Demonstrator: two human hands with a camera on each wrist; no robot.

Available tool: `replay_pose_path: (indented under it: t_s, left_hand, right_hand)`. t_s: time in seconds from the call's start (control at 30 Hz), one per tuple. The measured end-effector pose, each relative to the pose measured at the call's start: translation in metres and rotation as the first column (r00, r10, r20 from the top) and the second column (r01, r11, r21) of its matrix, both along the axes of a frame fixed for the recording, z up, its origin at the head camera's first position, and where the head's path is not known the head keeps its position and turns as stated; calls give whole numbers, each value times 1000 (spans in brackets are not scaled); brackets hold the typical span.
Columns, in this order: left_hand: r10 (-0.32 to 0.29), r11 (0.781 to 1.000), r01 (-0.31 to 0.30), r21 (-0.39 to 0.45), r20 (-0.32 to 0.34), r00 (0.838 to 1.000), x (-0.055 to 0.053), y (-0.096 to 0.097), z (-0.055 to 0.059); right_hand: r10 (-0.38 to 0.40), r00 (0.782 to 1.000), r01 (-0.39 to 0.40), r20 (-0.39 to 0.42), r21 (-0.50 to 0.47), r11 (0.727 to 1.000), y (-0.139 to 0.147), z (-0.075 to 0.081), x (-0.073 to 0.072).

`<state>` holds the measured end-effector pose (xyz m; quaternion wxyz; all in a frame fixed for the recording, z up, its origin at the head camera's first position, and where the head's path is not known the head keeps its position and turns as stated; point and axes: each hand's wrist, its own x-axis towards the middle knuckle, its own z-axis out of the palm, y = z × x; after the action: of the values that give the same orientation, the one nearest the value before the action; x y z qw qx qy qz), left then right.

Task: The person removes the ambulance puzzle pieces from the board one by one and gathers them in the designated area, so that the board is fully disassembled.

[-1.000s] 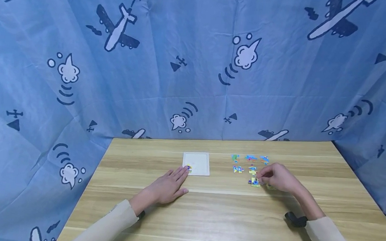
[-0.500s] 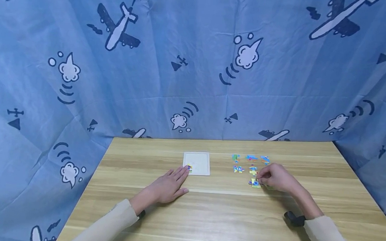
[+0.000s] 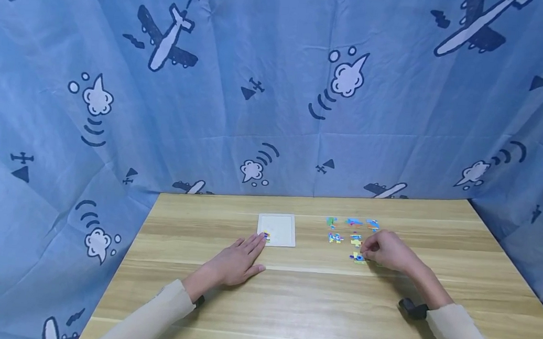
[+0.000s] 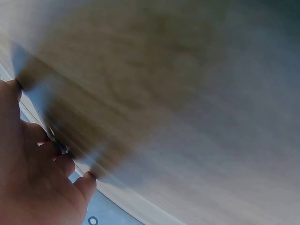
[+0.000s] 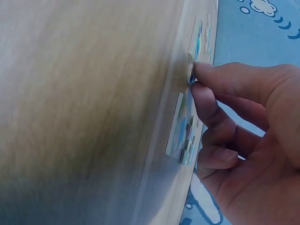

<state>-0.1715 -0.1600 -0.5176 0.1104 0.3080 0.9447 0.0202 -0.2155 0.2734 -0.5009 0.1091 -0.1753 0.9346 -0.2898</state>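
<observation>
In the head view my left hand (image 3: 235, 262) lies flat with straight fingers, its fingertips on the lower left corner of a white square puzzle tray (image 3: 287, 244). A small colourful piece sits in that corner, partly covered by the fingertips. To the right, my right hand (image 3: 387, 251) pinches the edge of a yellow and blue jigsaw piece (image 3: 357, 258) between thumb and forefinger. The right wrist view shows that piece (image 5: 191, 70) at the fingertips, near the table. Another jigsaw piece (image 5: 178, 129) lies beneath the curled fingers, mostly hidden from the head view.
Several loose jigsaw pieces lie in rows beyond the right hand, among them a green one (image 3: 331, 222), a blue one (image 3: 354, 222) and a yellow one (image 3: 356, 240). The wooden table (image 3: 290, 307) ends at a blue curtain (image 3: 285, 112) with airplane prints.
The right hand has stayed nearly in place, with the pinched jigsaw piece shifting very slightly. The left hand has not moved on the tray.
</observation>
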Motion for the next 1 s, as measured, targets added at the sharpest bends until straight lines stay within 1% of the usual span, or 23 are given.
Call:
replay_pose_path:
  t_s: [0.2, 0.4, 0.47, 0.53, 0.63, 0.73, 0.8, 0.87, 1.0]
  left_hand:
    - [6, 1000, -6, -11, -1, 1000, 0, -1, -2]
    - [-2, 1000, 2, -21, 2, 1000, -2, -1, -1]
    - [-7, 1000, 7, -12, 4, 1000, -3, 0, 0]
    - [-9, 1000, 9, -10, 7, 1000, -4, 0, 2]
    - [-15, 1000, 15, -12, 1, 1000, -6, 1, 6]
    - [-31, 999, 31, -8, -23, 999, -9, 1, 10]
    - [-37, 999, 37, 4, -33, 999, -12, 1, 13]
    - [-38, 999, 39, 25, -43, 998, -16, 1, 16]
    - [-15, 997, 19, 75, -49, 999, -28, 2, 23]
  right_hand:
    - [32, 999, -32, -24, -6, 999, -1, 1, 0]
    - [33, 999, -33, -5, -19, 999, -2, 5, -4]
    - [32, 999, -33, -22, -29, 999, -5, 9, -6]
    - [44, 997, -46, -60, -35, 998, -10, 14, -8]
    - [67, 992, -72, -110, -36, 997, -24, 25, -13]
    - [100, 987, -107, -128, -50, 993, -44, 36, -19]
    - [125, 983, -135, -137, -65, 989, -59, 40, -24]
    - [151, 979, -163, -140, -76, 984, -75, 44, -28]
    - [197, 970, -212, -146, -94, 973, -106, 47, -33]
